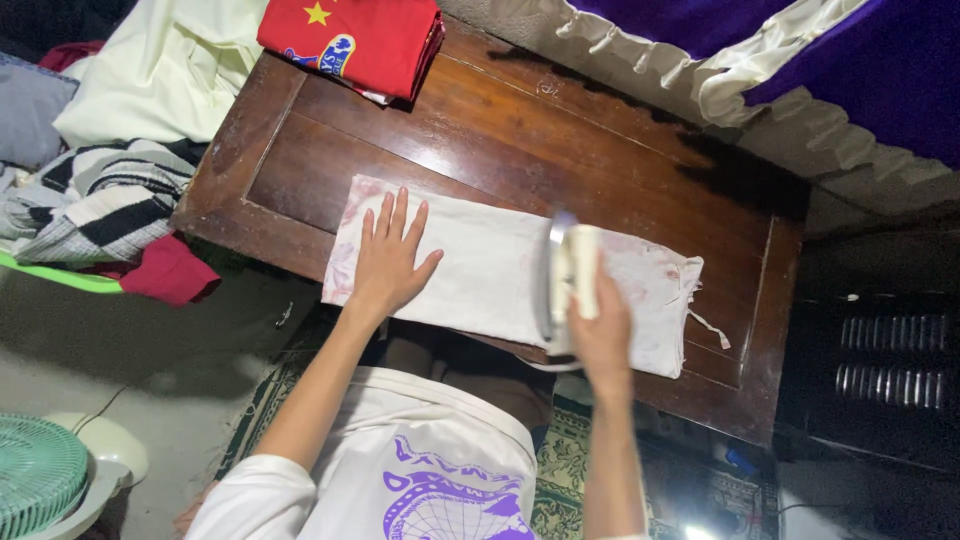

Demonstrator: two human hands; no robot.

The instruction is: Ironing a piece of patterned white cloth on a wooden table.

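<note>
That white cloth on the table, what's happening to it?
A person is ironing it. The white cloth lies flat on a dark wooden table. The left hand presses flat on one end of the cloth, fingers spread. The right hand grips the handle of a pale iron standing on the cloth's middle. A folded red garment sits at the table's far edge, and more clothes are piled beside the table.
</note>
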